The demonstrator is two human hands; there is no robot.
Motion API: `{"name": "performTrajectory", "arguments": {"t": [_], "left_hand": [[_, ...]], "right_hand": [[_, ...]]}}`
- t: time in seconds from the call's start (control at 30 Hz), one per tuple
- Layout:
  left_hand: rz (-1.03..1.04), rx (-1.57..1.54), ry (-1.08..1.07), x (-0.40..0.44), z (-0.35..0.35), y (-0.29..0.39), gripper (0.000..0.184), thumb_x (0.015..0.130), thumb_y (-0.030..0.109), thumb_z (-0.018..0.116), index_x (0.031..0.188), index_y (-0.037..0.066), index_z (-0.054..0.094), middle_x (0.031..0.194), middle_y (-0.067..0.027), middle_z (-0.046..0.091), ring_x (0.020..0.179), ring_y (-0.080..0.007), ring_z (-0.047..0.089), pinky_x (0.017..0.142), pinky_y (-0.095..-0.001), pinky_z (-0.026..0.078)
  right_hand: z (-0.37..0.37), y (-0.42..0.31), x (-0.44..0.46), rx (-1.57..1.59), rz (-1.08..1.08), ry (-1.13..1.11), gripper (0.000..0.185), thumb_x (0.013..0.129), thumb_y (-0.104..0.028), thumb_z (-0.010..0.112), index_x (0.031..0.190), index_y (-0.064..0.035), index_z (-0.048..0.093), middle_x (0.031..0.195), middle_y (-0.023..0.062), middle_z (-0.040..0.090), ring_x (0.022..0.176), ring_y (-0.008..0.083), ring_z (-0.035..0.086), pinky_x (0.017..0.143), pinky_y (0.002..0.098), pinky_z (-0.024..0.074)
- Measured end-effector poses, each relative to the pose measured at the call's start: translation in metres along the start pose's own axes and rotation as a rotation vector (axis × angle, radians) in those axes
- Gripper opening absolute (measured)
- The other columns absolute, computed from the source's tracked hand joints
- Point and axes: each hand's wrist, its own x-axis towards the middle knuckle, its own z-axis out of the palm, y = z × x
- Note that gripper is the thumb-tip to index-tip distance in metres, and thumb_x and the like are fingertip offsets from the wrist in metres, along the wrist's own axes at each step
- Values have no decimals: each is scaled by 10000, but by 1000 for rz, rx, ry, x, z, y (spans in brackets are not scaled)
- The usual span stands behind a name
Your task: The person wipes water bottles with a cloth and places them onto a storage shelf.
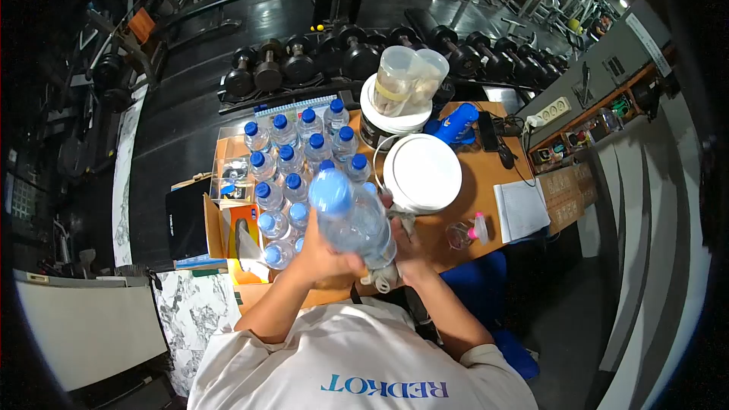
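Observation:
My left hand (325, 260) is wrapped round a clear plastic water bottle (355, 220) with a blue cap, tilted and close to the camera. Against the bottle's right side, my right hand (411, 249) is closed on a greyish cloth (380, 278), which bunches around the bottle's base. Several more blue-capped water bottles (286, 158) stand in rows at the left of the table, just beyond my left hand. To the right of my right hand, a small clear spray bottle (460, 235) with a pink top lies on the wood.
A white-lidded bucket (422, 173) stands right of centre; behind it, clear containers (402, 83) sit on another bucket. A blue shaker bottle (457, 123), a phone (487, 134) and a notebook (522, 211) are at the right. An orange box (247, 231) is at the left. Dumbbells (300, 64) line a rack behind.

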Motion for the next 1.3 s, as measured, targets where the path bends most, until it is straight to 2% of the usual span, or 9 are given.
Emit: {"name": "performTrajectory", "arguments": {"t": [0.13,0.37,0.5,0.63,0.7,0.77,0.93,1.17,1.3], "left_hand": [[64,-366,-88,-2,-10,-13,752,738,599,626,1209,46,431,1015,-240,589,976,-344,596,814,-476,493],[-31,-456,335,-8,12,-6,869,678,733,589,1238,85,439,1008,-114,580,960,-298,578,854,-437,469],[-71,-395,304,-10,30,-19,904,719,688,619,1315,68,340,1062,-175,566,950,-275,607,802,-444,524],[-6,-449,713,-9,65,-25,931,773,707,530,1408,75,278,1289,-198,484,1146,-287,523,970,-415,444],[149,-64,820,-4,70,-44,975,770,750,470,1443,84,236,1358,-189,436,1218,-289,462,1026,-388,394],[46,-1013,399,-28,37,-32,952,749,770,473,1388,80,327,1251,-168,521,1120,-277,536,965,-398,450],[233,-463,826,-5,52,-38,845,688,741,601,1192,73,482,971,-113,600,874,-229,615,744,-367,529],[364,-490,585,33,76,-50,880,650,750,627,1180,66,463,990,-118,589,911,-242,607,809,-380,506],[420,-287,493,55,113,-77,874,699,807,490,1222,110,434,982,-122,577,917,-278,611,828,-432,503]], "right_hand": [[-13,2,2,-181,-119,-144,282,955,-252,525,1105,-16,564,969,30,603,898,107,537,798,272,444],[-40,-85,12,-356,-364,-215,457,856,-178,653,1244,0,489,1174,69,559,1068,146,526,919,301,434],[-12,-150,14,-299,-411,-655,440,855,-114,596,1258,17,476,1264,135,508,1109,210,527,947,342,427],[53,-158,-6,-1159,-1184,-994,631,711,-67,651,1317,-109,482,1385,103,427,1291,312,396,1077,454,309],[45,-139,-19,-1248,-1208,-1039,539,704,-105,664,1229,-134,550,1370,72,457,1288,304,410,1087,489,269],[22,-121,-27,-1341,-1241,-1093,449,697,-142,677,1142,-159,617,1355,40,487,1285,296,425,1098,524,229],[-36,-110,-10,-1145,-882,-1122,301,718,-104,662,1019,-113,654,1097,21,650,1220,246,497,1062,493,321],[-132,-103,20,-1045,-252,-473,266,884,-214,602,1082,-36,607,1036,123,655,1089,259,575,922,298,445],[-164,-61,37,-168,-5,-269,445,967,-273,495,1317,-7,421,1225,73,523,1101,203,501,967,336,388]]}}
